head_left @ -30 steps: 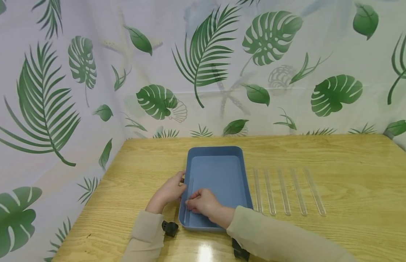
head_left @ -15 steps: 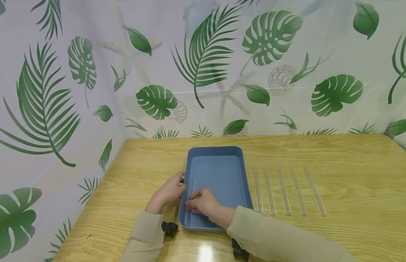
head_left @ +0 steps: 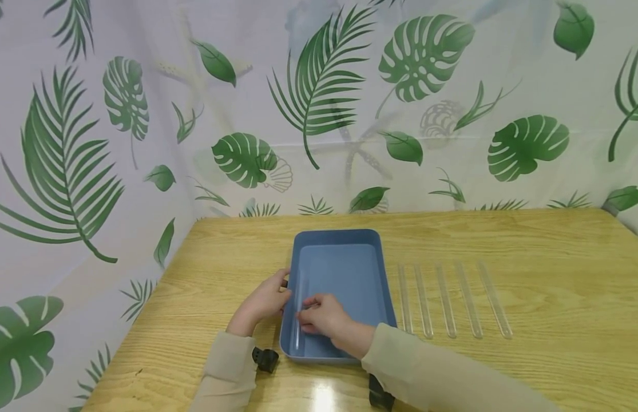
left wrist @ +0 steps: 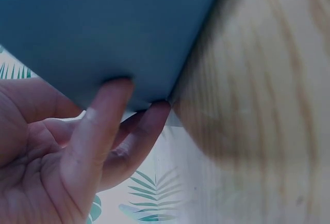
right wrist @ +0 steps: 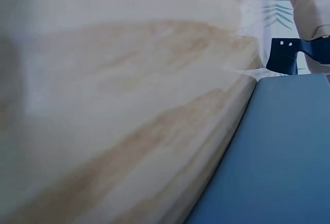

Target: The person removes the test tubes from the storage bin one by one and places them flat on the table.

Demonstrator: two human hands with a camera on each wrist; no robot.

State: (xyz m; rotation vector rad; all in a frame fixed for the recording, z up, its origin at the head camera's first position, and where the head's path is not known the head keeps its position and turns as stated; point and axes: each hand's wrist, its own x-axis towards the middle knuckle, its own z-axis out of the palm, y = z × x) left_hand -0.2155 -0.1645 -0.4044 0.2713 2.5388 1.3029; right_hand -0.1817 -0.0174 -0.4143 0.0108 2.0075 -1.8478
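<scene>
A clear test tube [head_left: 297, 337] lies lengthwise inside the blue rectangular tray [head_left: 344, 269], near its left wall. My right hand [head_left: 326, 320] reaches over the tray, its curled fingertips pinching the tube around its middle. Outside the tray, my left hand [head_left: 264, 300] rests against the left wall. The left wrist view shows the thumb and fingertips of that hand [left wrist: 98, 136] pressing on the tray's outer side [left wrist: 118, 33]. In the right wrist view the hand itself is hidden; only the tray's outer wall [right wrist: 278, 152] and the tabletop show.
Several more clear test tubes [head_left: 445, 303] lie in a row on the wooden table [head_left: 555, 274], right of the tray. A leaf-patterned cloth [head_left: 344, 114] hangs behind and to the left. Black camera mounts [head_left: 267, 360] sit at both wrists.
My right hand has shifted slightly to the right, and the test tube under its fingertips has moved a little away from the left wall. The left hand and tray stay put.
</scene>
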